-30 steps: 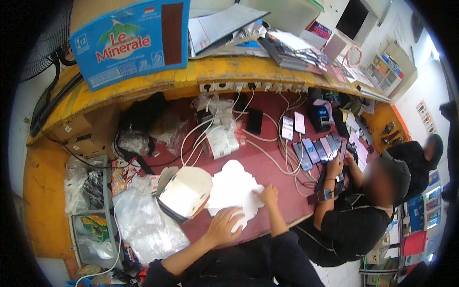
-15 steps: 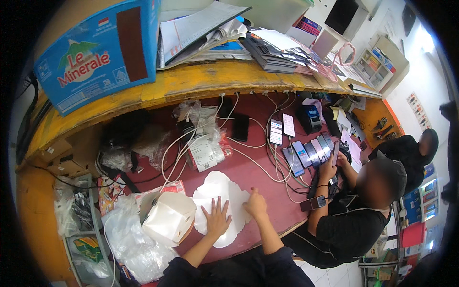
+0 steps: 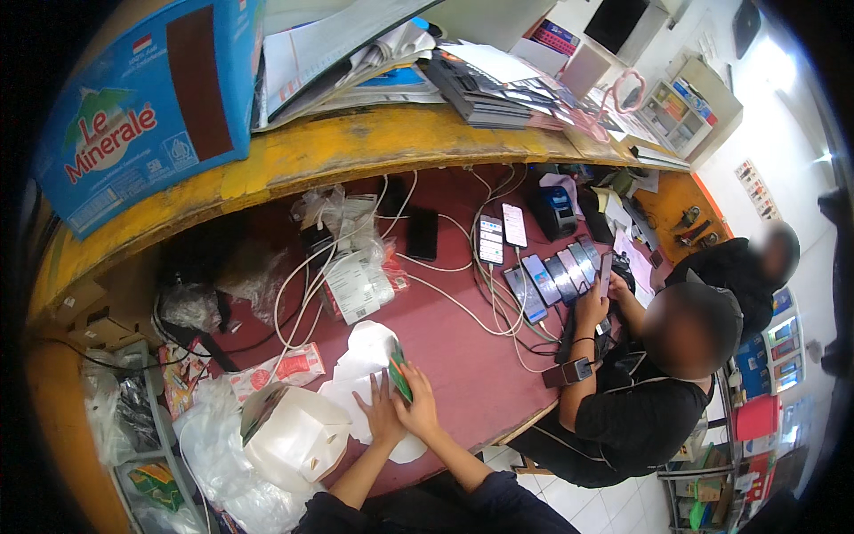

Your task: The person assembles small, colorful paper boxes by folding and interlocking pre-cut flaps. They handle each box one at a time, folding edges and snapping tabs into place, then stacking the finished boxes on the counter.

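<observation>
An unfolded paper food box (image 3: 365, 343), white inside, lies flat on the dark red tabletop in front of me. My left hand (image 3: 382, 416) rests on it with fingers stretched out, pressing it to the table. Along its right side a flap stands folded up and shows a green printed outer face (image 3: 398, 372). My right hand (image 3: 418, 405) grips that flap, its fingers close beside my left hand. Just to the left sits a folded-up white paper box (image 3: 298, 434) of the same sort, tilted on the plastic bags.
Clear plastic bags (image 3: 218, 445) and a plastic drawer unit (image 3: 142, 418) stand at left. White charging cables (image 3: 445, 301) run to several phones (image 3: 523, 294) at right. There a seated co-worker (image 3: 640, 392) holds a phone. A wooden shelf (image 3: 338, 147) overhangs the back, carrying a blue carton (image 3: 133, 116).
My right hand has moved left, folding the box's right side upward so its green outside shows. My left hand stays flat on the sheet. The whole view has shifted slightly.
</observation>
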